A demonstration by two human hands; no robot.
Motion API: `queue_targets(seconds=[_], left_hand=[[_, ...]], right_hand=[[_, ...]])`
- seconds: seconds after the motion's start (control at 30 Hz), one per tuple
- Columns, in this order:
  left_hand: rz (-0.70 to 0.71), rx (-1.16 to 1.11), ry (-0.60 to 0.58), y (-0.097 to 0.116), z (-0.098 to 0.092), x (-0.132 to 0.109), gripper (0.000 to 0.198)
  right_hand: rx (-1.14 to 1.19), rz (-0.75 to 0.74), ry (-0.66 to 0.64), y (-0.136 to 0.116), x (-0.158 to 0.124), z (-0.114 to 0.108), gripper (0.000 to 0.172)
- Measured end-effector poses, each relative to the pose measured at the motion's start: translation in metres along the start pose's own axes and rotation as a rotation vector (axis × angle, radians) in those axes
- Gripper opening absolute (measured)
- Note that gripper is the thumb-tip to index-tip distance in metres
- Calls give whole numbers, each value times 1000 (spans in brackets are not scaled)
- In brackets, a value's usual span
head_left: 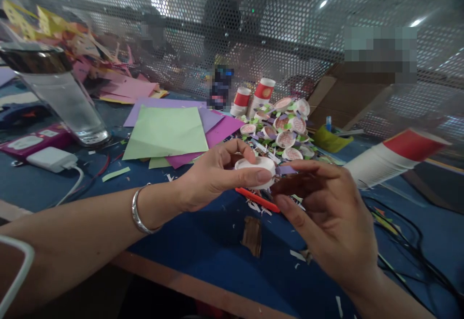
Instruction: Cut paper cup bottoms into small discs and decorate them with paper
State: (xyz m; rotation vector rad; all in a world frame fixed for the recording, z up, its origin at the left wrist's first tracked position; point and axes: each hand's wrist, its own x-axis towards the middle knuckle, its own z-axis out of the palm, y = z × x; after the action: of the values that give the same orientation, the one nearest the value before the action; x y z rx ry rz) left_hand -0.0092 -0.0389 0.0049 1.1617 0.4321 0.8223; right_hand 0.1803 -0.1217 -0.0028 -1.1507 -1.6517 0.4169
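Between the thumb and fingers of my left hand point(232, 169) is a white cut-off paper cup bottom point(255, 165), held roughly level over the table. A small purple paper strip point(285, 169) sticks out from its right side. My right hand point(326, 212) is close by on the right, its thumb and index finger apart and curved. The index fingertip reaches the strip's end; whether it touches is unclear. Below the hands, a thin orange-red stick-like tool point(258, 200) lies among white paper scraps. Behind them is a heap of similar cup bottoms point(285, 139) with green and purple paper pieces.
Coloured paper sheets point(166, 133) lie left of the heap. Stacked red-and-white paper cups point(395, 157) lean at right, above black cables point(402, 241). A glass water bottle point(78, 101) and white charger point(52, 158) are at left. A perforated metal screen point(290, 34) stands behind.
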Motion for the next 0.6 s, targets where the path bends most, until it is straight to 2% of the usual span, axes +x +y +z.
queue_targets(seconds=[0.13,0.3,0.43,0.6], left_hand=[[78,157,4,-2,4,-4,38],[149,230,-33,-5,6,-8,40],[144,192,-111,-5,7,-11,37],[165,246,-73,-4,8,-12,39]], right_hand=[[285,128,-63,1,3,4,28],[481,199,-154,6,4,7,22],[520,208,-202,4,3,5,22],[460,160,-192,0,3,7,34]])
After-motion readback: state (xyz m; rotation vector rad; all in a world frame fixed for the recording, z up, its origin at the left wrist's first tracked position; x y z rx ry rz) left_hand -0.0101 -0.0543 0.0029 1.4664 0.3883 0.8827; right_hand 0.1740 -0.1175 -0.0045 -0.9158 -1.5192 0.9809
